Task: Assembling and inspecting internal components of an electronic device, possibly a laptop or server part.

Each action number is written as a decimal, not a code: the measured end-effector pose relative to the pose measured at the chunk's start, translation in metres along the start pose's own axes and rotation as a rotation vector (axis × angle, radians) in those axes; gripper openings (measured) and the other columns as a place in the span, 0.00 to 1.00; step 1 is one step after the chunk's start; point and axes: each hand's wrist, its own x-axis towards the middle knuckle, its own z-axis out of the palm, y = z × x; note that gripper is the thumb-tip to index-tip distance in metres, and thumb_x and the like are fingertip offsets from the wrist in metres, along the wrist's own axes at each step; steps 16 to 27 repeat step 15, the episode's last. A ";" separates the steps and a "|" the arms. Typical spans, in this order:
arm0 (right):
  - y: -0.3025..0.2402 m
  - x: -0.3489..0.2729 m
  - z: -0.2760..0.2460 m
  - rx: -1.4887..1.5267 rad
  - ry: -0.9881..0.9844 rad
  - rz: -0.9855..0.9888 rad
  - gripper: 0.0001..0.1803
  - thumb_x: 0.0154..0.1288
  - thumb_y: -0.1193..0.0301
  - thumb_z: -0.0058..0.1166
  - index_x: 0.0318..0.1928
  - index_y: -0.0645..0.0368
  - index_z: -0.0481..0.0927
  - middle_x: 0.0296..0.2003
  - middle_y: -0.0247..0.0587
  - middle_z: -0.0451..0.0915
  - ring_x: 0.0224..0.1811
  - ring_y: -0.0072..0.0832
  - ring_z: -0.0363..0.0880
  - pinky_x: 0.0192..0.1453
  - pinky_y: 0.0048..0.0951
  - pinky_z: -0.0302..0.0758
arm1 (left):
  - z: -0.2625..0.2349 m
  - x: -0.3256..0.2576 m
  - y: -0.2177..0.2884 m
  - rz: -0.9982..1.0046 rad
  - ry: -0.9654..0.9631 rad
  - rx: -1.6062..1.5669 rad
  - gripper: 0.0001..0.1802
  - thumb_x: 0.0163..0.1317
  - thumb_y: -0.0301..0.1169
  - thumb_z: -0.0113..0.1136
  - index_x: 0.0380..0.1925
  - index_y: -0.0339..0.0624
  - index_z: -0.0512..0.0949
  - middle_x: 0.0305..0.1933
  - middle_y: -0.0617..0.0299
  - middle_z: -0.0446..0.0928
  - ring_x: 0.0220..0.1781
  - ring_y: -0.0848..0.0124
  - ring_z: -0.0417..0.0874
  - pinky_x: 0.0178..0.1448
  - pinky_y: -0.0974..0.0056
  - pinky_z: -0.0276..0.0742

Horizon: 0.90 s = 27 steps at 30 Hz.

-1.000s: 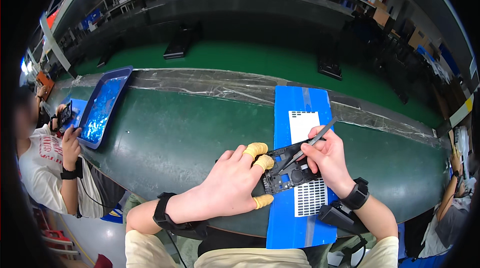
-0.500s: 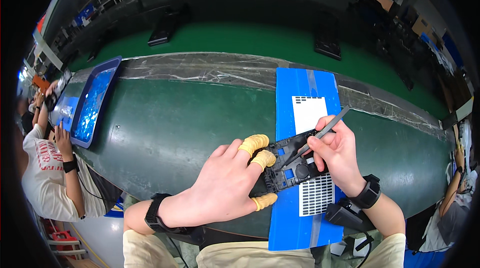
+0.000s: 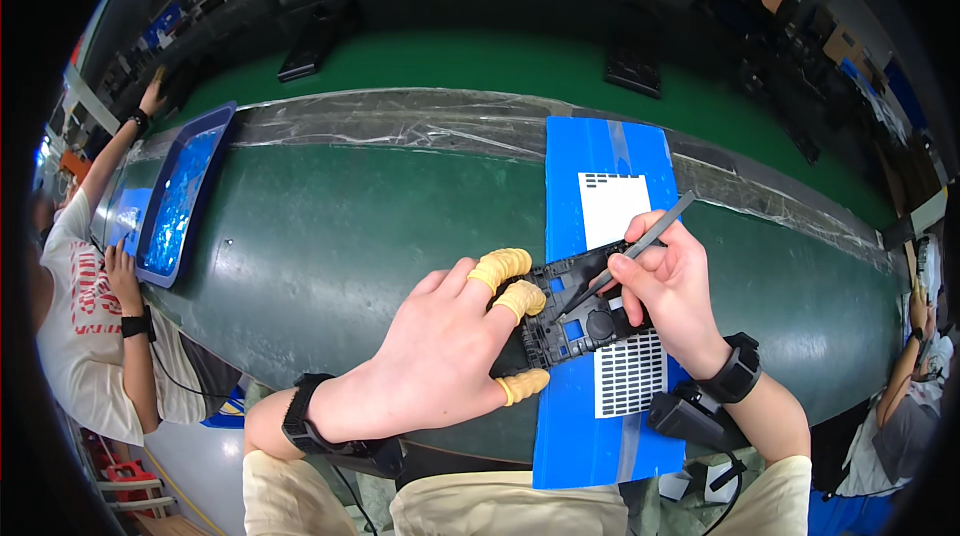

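Note:
A black plastic housing (image 3: 581, 326) with small square cut-outs lies over a blue board (image 3: 570, 166). My left hand (image 3: 425, 351), with yellow finger cots on three fingers, grips the housing's left end. Grey tweezers (image 3: 655, 234) slant down from my right hand (image 3: 682, 301), held like a pen. Their tip is on or just above the housing's inner face, near a cut-out. White sheet areas with small black rectangular stickers show above and below the housing: the upper one (image 3: 612, 211) bears few, the lower one (image 3: 631, 381) rows of them.
A blue tray (image 3: 230, 121) with shiny blue pieces stands on the green table (image 3: 350, 236) at left. Beyond the table's taped edge, black parts (image 3: 632, 71) lie on a green surface. A person (image 3: 90, 326) is at work at left, another (image 3: 900, 376) at right.
The view has shifted slightly, and the housing, board and hands appear a little higher. The tweezers stay over the housing. At left, the other person has stretched an arm toward the far surface.

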 end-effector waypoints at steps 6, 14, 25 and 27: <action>0.001 0.000 -0.001 -0.006 0.002 0.000 0.10 0.50 0.83 0.43 0.33 0.63 0.59 0.13 0.40 0.71 0.08 0.14 0.63 0.10 0.14 0.57 | 0.002 0.000 0.000 -0.020 -0.009 0.004 0.25 0.32 0.38 0.63 0.34 0.43 0.68 0.44 0.56 0.63 0.41 0.60 0.68 0.41 0.61 0.64; 0.002 0.000 -0.002 -0.006 -0.023 -0.015 0.11 0.51 0.82 0.44 0.34 0.61 0.59 0.17 0.43 0.72 0.08 0.14 0.63 0.11 0.13 0.58 | 0.001 0.000 0.002 -0.003 -0.029 0.029 0.27 0.32 0.38 0.63 0.36 0.44 0.68 0.45 0.56 0.63 0.46 0.59 0.65 0.43 0.61 0.64; 0.001 0.001 -0.002 0.000 -0.026 -0.002 0.11 0.51 0.82 0.44 0.34 0.60 0.59 0.17 0.43 0.72 0.08 0.14 0.63 0.11 0.13 0.57 | 0.000 0.000 0.001 -0.007 -0.049 0.032 0.28 0.33 0.38 0.63 0.38 0.44 0.68 0.46 0.56 0.63 0.46 0.59 0.64 0.44 0.60 0.63; 0.001 0.001 -0.002 0.000 -0.026 -0.002 0.11 0.51 0.82 0.44 0.34 0.60 0.59 0.17 0.43 0.72 0.08 0.14 0.63 0.11 0.13 0.57 | 0.000 0.000 0.001 -0.007 -0.049 0.032 0.28 0.33 0.38 0.63 0.38 0.44 0.68 0.46 0.56 0.63 0.46 0.59 0.64 0.44 0.60 0.63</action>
